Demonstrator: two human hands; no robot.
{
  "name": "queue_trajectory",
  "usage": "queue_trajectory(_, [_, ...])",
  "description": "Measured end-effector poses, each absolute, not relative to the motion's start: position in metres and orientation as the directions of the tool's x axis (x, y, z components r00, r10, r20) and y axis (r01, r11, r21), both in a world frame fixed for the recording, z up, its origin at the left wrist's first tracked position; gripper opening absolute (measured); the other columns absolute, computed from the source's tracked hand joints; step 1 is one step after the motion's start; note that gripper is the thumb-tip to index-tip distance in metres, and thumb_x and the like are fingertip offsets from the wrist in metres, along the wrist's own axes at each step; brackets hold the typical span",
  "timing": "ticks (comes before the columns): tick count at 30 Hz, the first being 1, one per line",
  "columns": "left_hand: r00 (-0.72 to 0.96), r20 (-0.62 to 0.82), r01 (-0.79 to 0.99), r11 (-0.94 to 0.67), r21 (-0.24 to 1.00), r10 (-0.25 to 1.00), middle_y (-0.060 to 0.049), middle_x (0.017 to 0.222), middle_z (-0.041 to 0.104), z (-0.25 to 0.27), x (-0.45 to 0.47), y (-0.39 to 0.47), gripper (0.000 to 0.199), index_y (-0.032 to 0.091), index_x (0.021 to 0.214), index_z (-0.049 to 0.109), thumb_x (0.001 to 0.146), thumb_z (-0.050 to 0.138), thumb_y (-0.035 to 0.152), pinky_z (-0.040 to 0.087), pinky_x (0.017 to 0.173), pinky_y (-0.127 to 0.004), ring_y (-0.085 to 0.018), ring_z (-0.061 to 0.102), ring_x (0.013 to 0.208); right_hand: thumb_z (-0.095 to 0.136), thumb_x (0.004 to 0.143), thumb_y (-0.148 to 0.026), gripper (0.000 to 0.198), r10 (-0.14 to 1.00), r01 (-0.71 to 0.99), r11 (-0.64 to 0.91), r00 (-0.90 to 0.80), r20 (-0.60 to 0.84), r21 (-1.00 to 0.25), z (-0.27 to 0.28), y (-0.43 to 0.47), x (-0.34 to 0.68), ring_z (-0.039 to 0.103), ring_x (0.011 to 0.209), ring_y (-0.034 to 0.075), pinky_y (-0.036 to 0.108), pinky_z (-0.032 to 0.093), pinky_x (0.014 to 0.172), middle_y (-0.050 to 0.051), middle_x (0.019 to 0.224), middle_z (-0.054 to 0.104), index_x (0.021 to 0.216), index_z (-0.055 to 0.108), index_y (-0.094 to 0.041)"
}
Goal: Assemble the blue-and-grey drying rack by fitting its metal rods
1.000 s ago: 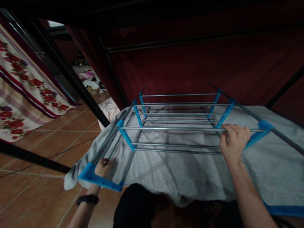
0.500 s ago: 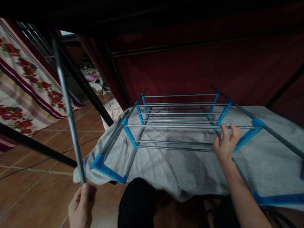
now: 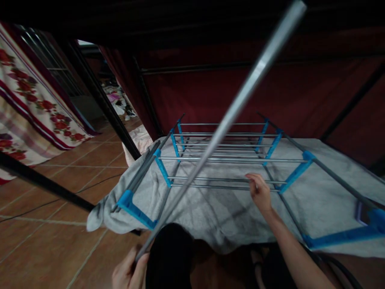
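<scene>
My left hand (image 3: 130, 268) is closed round the lower end of a long grey metal tube (image 3: 227, 120). The tube slants up to the right, passing in front of a rack of blue plastic brackets and metal rods (image 3: 231, 160). That rack lies on a grey blanket (image 3: 207, 212). My right hand (image 3: 260, 192) hovers by the rack's front rods, its fingers loosely bent and apart, with nothing seen in them. A blue end bracket (image 3: 136, 210) is at the rack's near left corner, and another blue bracket (image 3: 343, 237) at the near right.
Black frame bars (image 3: 99, 96) stand at the left, with a dark red cloth (image 3: 192, 94) behind the rack. A flowered curtain (image 3: 39, 100) hangs over the tiled floor (image 3: 39, 241), where a thin cable (image 3: 81, 192) runs. A phone-like object (image 3: 362, 212) lies at right.
The tube in my left hand has swung from leaning left to slanting up rightward across the rack. My right hand has come off the rack's rod and moved left and slightly down.
</scene>
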State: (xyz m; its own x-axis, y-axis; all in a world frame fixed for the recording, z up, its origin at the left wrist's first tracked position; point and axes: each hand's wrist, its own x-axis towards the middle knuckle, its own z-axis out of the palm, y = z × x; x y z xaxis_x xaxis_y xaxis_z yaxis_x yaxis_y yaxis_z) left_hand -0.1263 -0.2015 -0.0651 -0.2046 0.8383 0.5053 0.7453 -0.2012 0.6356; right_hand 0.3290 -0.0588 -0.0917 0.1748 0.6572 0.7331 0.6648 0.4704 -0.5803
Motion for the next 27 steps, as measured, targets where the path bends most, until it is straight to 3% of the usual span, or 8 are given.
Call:
queue_trajectory(4, [0.134, 0.599, 0.777, -0.459, 0.431, 0.789, 0.0, 0.059, 0.065, -0.065, -0.098, -0.18, 0.037, 0.02, 0.068, 0.065, 0.09, 0.058, 0.05, 0.047, 0.051, -0.02, -0.013, 0.062, 0.051, 0.056, 0.08, -0.022, 0.02, 0.835, 0.454, 0.399, 0.18, 0.521, -0.797, -0.092, -0.077, 0.319, 0.067, 0.091, 0.025, 0.04, 0.053, 0.085, 0.002, 0.09, 0.072, 0.088, 0.073, -0.03])
queue_trajectory(9, [0.312, 0.611, 0.817, -0.533, 0.218, 0.728, 0.002, 0.06, 0.062, -0.064, -0.076, -0.159, 0.038, 0.02, 0.07, 0.06, 0.095, 0.054, 0.048, 0.043, 0.052, -0.02, -0.011, 0.063, 0.054, 0.066, 0.071, -0.023, 0.013, 0.937, 0.005, 0.237, 0.262, 0.23, -0.971, -0.1, -0.092, 0.322, 0.066, 0.081, 0.023, 0.036, 0.052, 0.079, 0.003, 0.082, 0.074, 0.08, 0.075, -0.025])
queue_trajectory(12, [0.362, 0.619, 0.828, -0.545, 0.13, 0.697, 0.002, 0.064, 0.063, -0.063, -0.075, -0.151, 0.038, 0.021, 0.073, 0.062, 0.097, 0.05, 0.049, 0.041, 0.052, -0.021, -0.011, 0.063, 0.056, 0.068, 0.067, -0.023, 0.023, 0.961, -0.306, 0.178, 0.26, 0.097, -0.935, -0.098, -0.094, 0.33, 0.069, 0.087, 0.021, 0.034, 0.054, 0.082, 0.005, 0.093, 0.076, 0.089, 0.074, -0.023])
queue_trajectory(15, [0.391, 0.609, 0.848, -0.527, 0.053, 0.69, 0.002, 0.065, 0.063, -0.062, -0.076, -0.143, 0.036, 0.022, 0.075, 0.063, 0.097, 0.05, 0.047, 0.038, 0.051, -0.023, -0.012, 0.062, 0.057, 0.066, 0.066, -0.019, 0.034, 0.978, -0.49, 0.142, 0.205, 0.044, -0.86, -0.092, -0.096, 0.339, 0.07, 0.093, 0.019, 0.033, 0.055, 0.087, 0.004, 0.106, 0.075, 0.1, 0.072, -0.023])
queue_trajectory(19, [0.448, 0.572, 0.845, -0.534, -0.021, 0.687, 0.0, 0.067, 0.061, -0.062, -0.075, -0.127, 0.035, 0.022, 0.075, 0.061, 0.098, 0.048, 0.045, 0.039, 0.056, -0.027, -0.014, 0.06, 0.059, 0.066, 0.068, -0.017, 0.033, 0.975, -0.591, 0.15, 0.221, 0.019, -0.792, -0.086, -0.097, 0.35, 0.07, 0.094, 0.018, 0.033, 0.055, 0.089, 0.001, 0.101, 0.075, 0.099, 0.07, -0.025])
queue_trajectory(23, [0.486, 0.558, 0.838, -0.539, -0.081, 0.672, -0.003, 0.081, 0.067, -0.065, -0.074, -0.102, 0.031, 0.02, 0.088, 0.065, 0.1, 0.043, 0.04, 0.044, 0.066, -0.03, -0.017, 0.06, 0.066, 0.068, 0.074, -0.025, 0.013, 0.966, -0.684, 0.15, 0.254, -0.04, -0.714, -0.088, -0.092, 0.358, 0.069, 0.087, 0.017, 0.032, 0.057, 0.083, 0.0, 0.086, 0.074, 0.087, 0.07, -0.023])
queue_trajectory(27, [0.5, 0.511, 0.834, -0.547, -0.068, 0.699, -0.003, 0.091, 0.069, -0.066, -0.067, -0.073, 0.029, 0.021, 0.099, 0.066, 0.1, 0.042, 0.037, 0.046, 0.072, -0.03, -0.018, 0.061, 0.072, 0.072, 0.075, -0.025, 0.006, 0.945, -0.712, 0.158, 0.311, -0.105, -0.684, -0.095, -0.082, 0.359, 0.069, 0.081, 0.016, 0.03, 0.057, 0.08, 0.001, 0.079, 0.072, 0.077, 0.069, -0.02])
